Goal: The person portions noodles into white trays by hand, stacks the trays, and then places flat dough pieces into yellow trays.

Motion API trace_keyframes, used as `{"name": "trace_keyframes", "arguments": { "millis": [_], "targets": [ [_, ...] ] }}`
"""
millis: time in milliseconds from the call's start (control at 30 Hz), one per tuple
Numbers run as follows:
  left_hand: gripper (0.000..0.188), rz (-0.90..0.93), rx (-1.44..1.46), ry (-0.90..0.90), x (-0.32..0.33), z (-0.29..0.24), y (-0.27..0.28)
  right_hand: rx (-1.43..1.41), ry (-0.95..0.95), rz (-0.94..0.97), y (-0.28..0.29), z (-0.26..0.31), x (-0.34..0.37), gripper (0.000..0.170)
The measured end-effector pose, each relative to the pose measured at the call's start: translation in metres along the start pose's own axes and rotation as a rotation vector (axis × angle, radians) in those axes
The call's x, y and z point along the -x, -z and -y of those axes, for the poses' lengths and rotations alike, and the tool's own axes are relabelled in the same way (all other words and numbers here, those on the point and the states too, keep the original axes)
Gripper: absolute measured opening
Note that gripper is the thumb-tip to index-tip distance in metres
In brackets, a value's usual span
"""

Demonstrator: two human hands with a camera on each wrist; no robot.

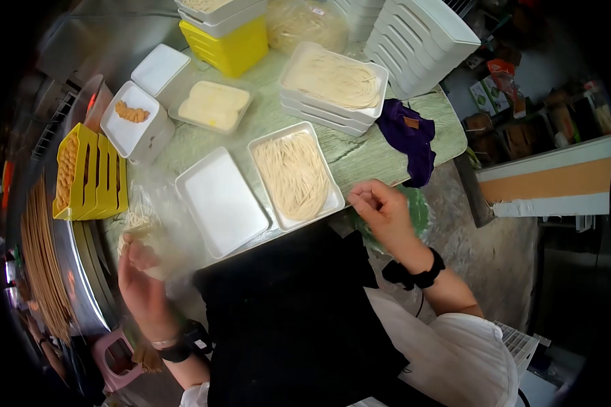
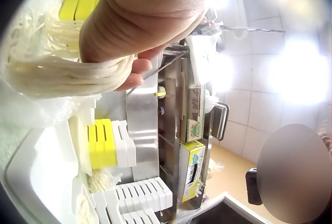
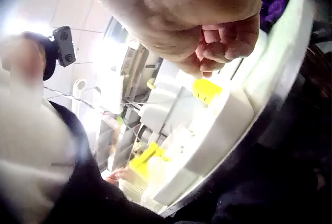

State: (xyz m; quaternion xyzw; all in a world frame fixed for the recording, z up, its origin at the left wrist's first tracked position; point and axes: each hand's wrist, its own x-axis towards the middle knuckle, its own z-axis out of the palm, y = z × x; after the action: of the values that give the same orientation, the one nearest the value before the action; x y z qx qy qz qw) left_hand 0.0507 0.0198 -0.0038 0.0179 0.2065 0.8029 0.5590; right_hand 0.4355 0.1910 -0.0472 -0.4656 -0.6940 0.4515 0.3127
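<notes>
Left fingers round noodles, green table, tiled wall.

Pale-green tabletop | noodle tray | white tray | purple cloth | tray stacks

A food-prep kitchen, probably a noodle shop's: raw noodles fill a tray, stacked white trays stand at one o'clock, laden shelving near three; the left wrist view shows tiled wall.
</notes>
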Motion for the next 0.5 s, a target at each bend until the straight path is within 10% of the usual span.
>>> {"name": "trace_keyframes", "arguments": {
  "millis": [233,500],
  "targets": [
    [0.024,-0.145,-0.013,-0.063,0.005,0.009,-0.008,0.353,0.564,0.247,-0.021,0.022,-0.034,0.022],
    [0.026,-0.101,-0.033,-0.022,0.003,0.003,0.006,0.419,0.487,0.405,-0.038,0.018,-0.044,0.017]
  ]
}}
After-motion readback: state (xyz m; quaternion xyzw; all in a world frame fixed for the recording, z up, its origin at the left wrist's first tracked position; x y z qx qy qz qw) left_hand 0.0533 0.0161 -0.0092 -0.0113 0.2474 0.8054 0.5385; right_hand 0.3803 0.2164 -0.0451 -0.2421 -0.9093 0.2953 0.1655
